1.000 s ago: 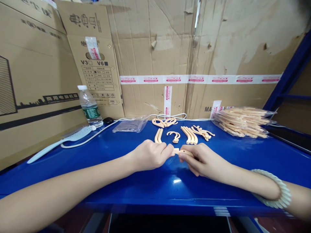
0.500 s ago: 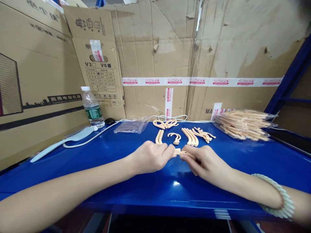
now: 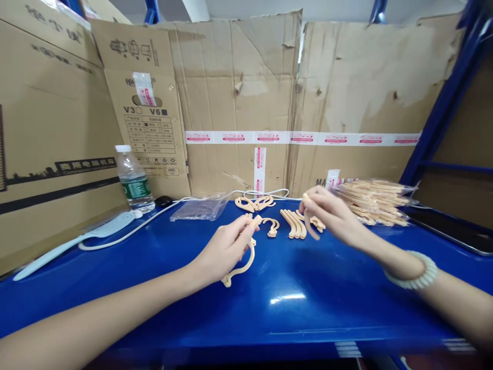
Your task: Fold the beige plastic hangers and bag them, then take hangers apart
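Observation:
My left hand (image 3: pixel 221 246) is closed on a beige hanger piece (image 3: pixel 246 264) whose curved, hook-like part hangs below the fingers over the blue table. Its upper end pokes out past my thumb. Farther right, my right hand (image 3: pixel 331 211) pinches a slim curved hanger arm (image 3: pixel 311 228), slightly blurred, above the loose parts. Between the hands lie beige hanger hooks (image 3: pixel 271 228) and a row of curved hanger arms (image 3: pixel 293 224). Other loose hanger parts (image 3: pixel 318 224) are partly hidden beneath my right hand. Behind them sit looped hanger parts (image 3: pixel 254 203).
On the blue table (image 3: pixel 308 288), a bagged stack of beige pieces (image 3: pixel 377 203) lies at the right. A clear plastic bag (image 3: pixel 198 208), a white cable (image 3: pixel 115 241), a pale blue brush (image 3: pixel 88 236) and a water bottle (image 3: pixel 134 185) occupy the left. Cardboard sheets (image 3: pixel 239 103) stand behind.
My hands have moved apart: the left went left and now shows a hook-like piece, while the right rose over the loose parts and holds a curved arm. The view has shifted slightly.

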The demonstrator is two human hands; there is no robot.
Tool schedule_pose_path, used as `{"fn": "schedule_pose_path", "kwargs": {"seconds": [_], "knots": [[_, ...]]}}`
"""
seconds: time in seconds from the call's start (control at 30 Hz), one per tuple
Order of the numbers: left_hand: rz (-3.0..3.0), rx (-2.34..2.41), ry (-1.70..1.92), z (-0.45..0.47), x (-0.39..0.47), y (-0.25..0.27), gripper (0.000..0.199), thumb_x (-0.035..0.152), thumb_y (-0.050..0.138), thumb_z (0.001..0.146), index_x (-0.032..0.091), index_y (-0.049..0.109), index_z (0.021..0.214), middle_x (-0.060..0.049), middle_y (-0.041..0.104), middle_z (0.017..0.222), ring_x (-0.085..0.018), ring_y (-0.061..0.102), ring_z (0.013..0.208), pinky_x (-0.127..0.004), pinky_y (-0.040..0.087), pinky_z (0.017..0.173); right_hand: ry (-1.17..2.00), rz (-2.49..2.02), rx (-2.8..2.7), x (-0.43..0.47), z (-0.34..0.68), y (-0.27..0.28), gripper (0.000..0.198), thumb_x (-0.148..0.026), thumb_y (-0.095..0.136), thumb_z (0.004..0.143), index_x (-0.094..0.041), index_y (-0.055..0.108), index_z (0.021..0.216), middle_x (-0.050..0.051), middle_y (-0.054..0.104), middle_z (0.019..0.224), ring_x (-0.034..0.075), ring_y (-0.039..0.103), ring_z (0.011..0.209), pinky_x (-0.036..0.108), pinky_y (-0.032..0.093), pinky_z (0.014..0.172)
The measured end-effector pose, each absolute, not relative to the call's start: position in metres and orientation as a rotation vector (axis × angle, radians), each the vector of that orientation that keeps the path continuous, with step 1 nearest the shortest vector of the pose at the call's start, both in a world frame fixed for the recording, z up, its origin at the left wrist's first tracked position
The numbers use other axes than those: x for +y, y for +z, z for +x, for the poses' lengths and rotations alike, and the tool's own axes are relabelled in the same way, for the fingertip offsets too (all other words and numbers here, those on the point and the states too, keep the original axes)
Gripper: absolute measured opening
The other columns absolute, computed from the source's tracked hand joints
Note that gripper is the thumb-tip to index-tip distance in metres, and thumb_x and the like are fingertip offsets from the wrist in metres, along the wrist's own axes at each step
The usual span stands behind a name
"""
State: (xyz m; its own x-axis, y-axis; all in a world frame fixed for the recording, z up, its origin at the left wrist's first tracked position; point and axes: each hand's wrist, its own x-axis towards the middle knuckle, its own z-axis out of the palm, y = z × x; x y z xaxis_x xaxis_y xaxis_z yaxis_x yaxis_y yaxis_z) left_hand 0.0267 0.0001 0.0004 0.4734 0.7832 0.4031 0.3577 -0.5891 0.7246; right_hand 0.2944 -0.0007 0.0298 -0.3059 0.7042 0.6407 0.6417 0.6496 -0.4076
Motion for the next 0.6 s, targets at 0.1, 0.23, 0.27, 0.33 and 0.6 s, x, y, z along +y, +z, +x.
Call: {"fn": "schedule_pose_path", "kwargs": {"seconds": [0.1,0.23,0.27,0.33,0.6], "knots": [[1.738,0.884,0.922,0.029,0.007,0.003,0.027,0.040,0.044,0.095,0.017,0.056,0.104,0.002,0.056,0.066,-0.011,0.055,0.054,-0.022,0.046,0.052,-0.046,-1.149,-2.055,0.022,0.333,0.042,0.040,-0.043,0.047,0.094,-0.019,0.067,0.070,0.008,0.063,0.086,0.022,0.057,0.091,0.038,0.047,0.083],[1.470,0.871,0.932,0.030,0.011,0.006,0.021,0.034,0.054,0.093,0.017,0.058,0.105,-0.003,0.068,0.084,-0.014,0.067,0.081,-0.026,0.053,0.077,-0.217,-1.209,-2.179,0.043,0.359,0.036,0.023,-0.022,0.051,0.089,-0.018,0.074,0.091,0.008,0.061,0.088,0.017,0.059,0.080,0.035,0.050,0.078],[1.434,0.860,0.929,0.030,0.011,0.006,0.021,0.034,0.056,0.092,0.017,0.059,0.105,-0.004,0.069,0.088,-0.015,0.068,0.087,-0.028,0.053,0.082,-0.269,-1.215,-2.216,0.046,0.361,0.031,0.025,-0.016,0.050,0.088,-0.018,0.074,0.094,0.008,0.061,0.089,0.017,0.060,0.079,0.035,0.050,0.077],[1.388,0.834,0.921,0.030,0.011,0.005,0.022,0.034,0.058,0.092,0.017,0.059,0.106,-0.006,0.071,0.094,-0.018,0.068,0.095,-0.032,0.053,0.088,-0.316,-1.241,-2.306,0.053,0.363,0.022,0.031,-0.008,0.047,0.086,-0.017,0.075,0.095,0.010,0.062,0.092,0.017,0.061,0.082,0.033,0.051,0.078],[1.273,0.827,0.981,0.029,0.007,0.004,0.014,0.027,0.059,0.091,0.015,0.062,0.097,-0.009,0.072,0.099,-0.019,0.068,0.096,-0.035,0.054,0.090,-0.268,-1.265,-2.428,0.054,0.360,0.013,0.044,0.008,0.043,0.072,-0.014,0.072,0.096,0.009,0.069,0.099,0.018,0.066,0.089,0.033,0.053,0.082]]}}
